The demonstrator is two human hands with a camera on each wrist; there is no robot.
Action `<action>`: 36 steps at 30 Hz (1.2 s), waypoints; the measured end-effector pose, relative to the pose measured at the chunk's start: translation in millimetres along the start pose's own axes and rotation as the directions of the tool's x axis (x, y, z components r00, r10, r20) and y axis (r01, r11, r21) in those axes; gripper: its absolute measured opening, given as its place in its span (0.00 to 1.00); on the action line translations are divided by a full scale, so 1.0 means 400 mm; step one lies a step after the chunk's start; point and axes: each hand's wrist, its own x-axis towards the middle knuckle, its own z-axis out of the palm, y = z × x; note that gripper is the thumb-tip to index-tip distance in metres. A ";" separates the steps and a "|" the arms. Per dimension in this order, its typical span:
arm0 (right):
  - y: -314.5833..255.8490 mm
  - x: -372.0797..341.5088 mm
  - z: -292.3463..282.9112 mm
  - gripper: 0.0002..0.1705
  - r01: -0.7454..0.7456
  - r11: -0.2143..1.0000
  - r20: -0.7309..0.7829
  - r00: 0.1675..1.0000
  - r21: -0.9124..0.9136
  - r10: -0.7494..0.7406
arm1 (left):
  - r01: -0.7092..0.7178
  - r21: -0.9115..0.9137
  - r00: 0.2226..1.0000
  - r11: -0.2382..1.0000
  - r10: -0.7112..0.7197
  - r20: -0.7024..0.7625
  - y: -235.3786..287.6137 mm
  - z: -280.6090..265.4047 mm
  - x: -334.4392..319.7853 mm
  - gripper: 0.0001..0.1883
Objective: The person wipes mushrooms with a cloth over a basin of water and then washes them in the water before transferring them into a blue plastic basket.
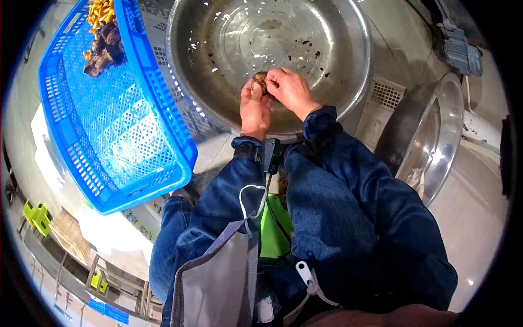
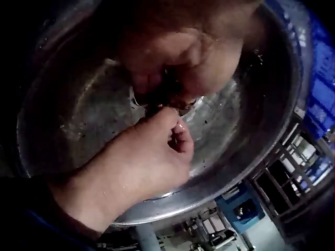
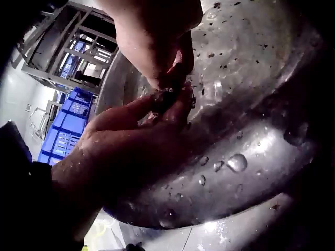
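Over the near part of a wide metal basin [image 1: 231, 41], both hands meet at a small brown, mottled, mushroom-like piece [image 1: 260, 82]. My left hand [image 1: 255, 113] holds it from the left, thumb along its near side. My right hand [image 1: 296, 91] has its fingers bent in against the right side of the piece, pinching at it. In the left wrist view the fingertips of the right hand [image 2: 138, 154] meet the left hand [image 2: 186, 57] at the piece, which is mostly covered. Shallow water with dark and white bits lies in the basin.
A blue plastic basket [image 1: 122, 125] stands at the left, with dark brown pieces [image 1: 104, 52] and yellow-orange pieces [image 1: 101, 13] at its far end. Another metal basin [image 1: 444, 131] leans on its side at the right. A face mask [image 1: 218, 278] hangs close below the camera.
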 end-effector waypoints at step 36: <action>0.023 0.002 0.021 0.14 -0.292 0.939 0.130 0.954 0.184 0.271 | 0.032 0.020 0.999 0.999 -0.032 -0.016 0.006 0.004 -0.004 0.11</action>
